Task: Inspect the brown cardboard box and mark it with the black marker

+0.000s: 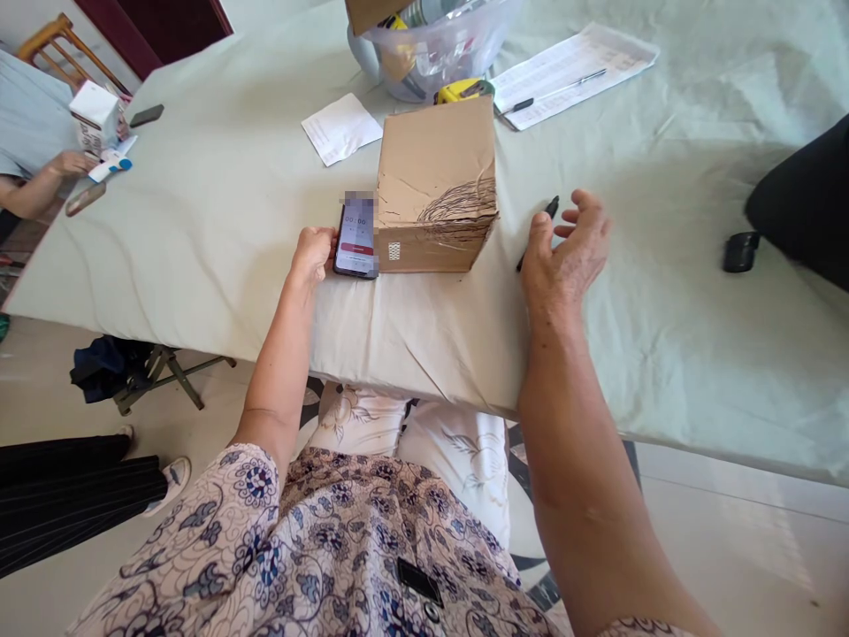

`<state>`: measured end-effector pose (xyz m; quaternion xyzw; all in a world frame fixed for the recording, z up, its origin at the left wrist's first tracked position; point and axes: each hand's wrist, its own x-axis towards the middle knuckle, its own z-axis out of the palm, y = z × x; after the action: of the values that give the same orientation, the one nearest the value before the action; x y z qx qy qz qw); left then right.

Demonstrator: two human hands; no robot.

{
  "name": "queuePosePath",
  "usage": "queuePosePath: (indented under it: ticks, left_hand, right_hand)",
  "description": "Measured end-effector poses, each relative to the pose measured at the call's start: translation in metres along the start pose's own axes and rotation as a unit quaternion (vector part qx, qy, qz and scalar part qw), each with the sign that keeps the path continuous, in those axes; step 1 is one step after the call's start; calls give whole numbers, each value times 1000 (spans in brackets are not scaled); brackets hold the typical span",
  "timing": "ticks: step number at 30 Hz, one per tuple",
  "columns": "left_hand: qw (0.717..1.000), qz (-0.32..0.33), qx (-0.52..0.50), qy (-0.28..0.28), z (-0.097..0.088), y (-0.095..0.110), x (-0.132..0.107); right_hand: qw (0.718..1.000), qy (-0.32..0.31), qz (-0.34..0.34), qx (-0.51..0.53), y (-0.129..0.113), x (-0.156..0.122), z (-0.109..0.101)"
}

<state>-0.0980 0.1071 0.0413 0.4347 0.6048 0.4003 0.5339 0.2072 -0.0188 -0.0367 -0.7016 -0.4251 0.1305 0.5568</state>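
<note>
My left hand is closed on the left edge of a smartphone, whose lit screen shows a timer display. Right beside the phone stands a closed cardboard box with dark scribbled lines on its right front corner. I cannot tell whether the phone leans on the box. To the right of the box, my right hand is open, its fingers apart and slightly curled. A black marker lies by its thumb, partly hidden behind the hand.
Behind the box are a clear plastic basket, a yellow tape measure, a white paper, and printed sheets with a pen. A black object stands at right. Another person's hand rests at far left.
</note>
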Motion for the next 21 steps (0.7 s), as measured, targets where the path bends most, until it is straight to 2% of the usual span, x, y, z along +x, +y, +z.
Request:
queuePosePath:
  ticks: [3,8,10,12,17,21]
  left_hand:
    - [1000,-17,-12,12,5,-5,0]
    - [993,-8,-89,79,7,-19,0]
    - [989,0,-115,93,7,-24,-1]
    - [987,7,-131,92,6,-26,-2]
    - [988,5,-141,70,6,-25,-7]
    - [985,31,-138,102,4,-27,-18]
  right_hand:
    - [1000,18,-14,16,-4,0,-1]
    - [984,174,-30,25,-21,2,9]
    - [977,204,-33,55,-25,3,12]
    - [975,204,-28,82,-28,2,14]
    - [975,161,23,150,-39,-4,13]
    - [974,104,66,192,-49,-8,5]
